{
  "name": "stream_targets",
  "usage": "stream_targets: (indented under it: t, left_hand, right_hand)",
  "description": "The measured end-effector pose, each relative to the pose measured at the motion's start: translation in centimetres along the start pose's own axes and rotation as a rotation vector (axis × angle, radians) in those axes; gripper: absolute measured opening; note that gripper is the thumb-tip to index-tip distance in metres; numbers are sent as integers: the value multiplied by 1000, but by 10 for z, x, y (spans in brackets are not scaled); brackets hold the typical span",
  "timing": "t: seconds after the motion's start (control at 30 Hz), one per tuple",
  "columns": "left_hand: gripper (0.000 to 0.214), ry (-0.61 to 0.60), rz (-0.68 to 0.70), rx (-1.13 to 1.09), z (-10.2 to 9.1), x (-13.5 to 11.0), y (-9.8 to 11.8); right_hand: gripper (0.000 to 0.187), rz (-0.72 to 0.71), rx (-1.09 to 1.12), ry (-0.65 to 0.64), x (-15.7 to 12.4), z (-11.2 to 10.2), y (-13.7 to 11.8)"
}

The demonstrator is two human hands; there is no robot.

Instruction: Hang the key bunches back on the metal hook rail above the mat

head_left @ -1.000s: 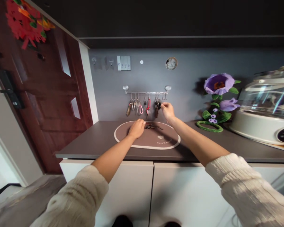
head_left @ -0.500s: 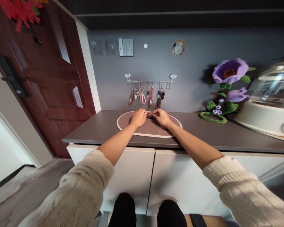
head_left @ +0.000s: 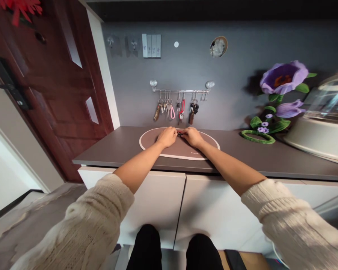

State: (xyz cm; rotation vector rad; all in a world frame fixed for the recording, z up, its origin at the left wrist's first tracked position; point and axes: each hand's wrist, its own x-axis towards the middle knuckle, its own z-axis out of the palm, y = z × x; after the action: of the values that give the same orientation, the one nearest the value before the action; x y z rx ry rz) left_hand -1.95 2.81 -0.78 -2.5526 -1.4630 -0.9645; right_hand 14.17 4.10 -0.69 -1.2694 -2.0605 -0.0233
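Both my hands meet over an oval brown mat [head_left: 205,149] on the dark counter. My left hand [head_left: 167,136] and my right hand [head_left: 193,137] are each closed, pinching a small bunch of keys [head_left: 180,133] between them, just above the mat. Only a sliver of the keys shows between the fingers. On the wall behind hangs a metal key rail [head_left: 181,90] with several key bunches [head_left: 175,109] on its hooks.
A dark wooden door [head_left: 45,90] stands at the left. A purple felt flower [head_left: 278,93] and a white appliance with a clear lid [head_left: 323,123] sit on the counter [head_left: 270,159] at the right. White cabinet doors [head_left: 183,210] are below.
My right hand came down from the keys on the rail to the mat and joined my left hand on the key bunch. The view has tilted down.
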Motion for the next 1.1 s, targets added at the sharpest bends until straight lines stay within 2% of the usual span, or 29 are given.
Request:
stream_targets:
  t: [0.13,0.27,0.4,0.6,0.93,1.1]
  left_hand:
    - [18,-4,-1,-15,1,1,-1]
    - [18,0,2,-18,1,1,-1]
    - [17,18,9,-35,0,1,-1]
    - [17,73,15,-60,-3,0,0]
    - [18,138,41,69,-5,-2,4]
    - [19,168,34,130,-5,-3,4]
  right_hand:
    - [10,28,79,67,0,0,1]
    - [11,77,19,47,-3,-5,-5]
    - [17,46,-17,22,-6,-9,-13]
    - [18,0,115,58,-8,-11,-19]
    - [20,81,237,128,-7,-9,-18]
    - [22,105,213,193,-6,-11,-16]
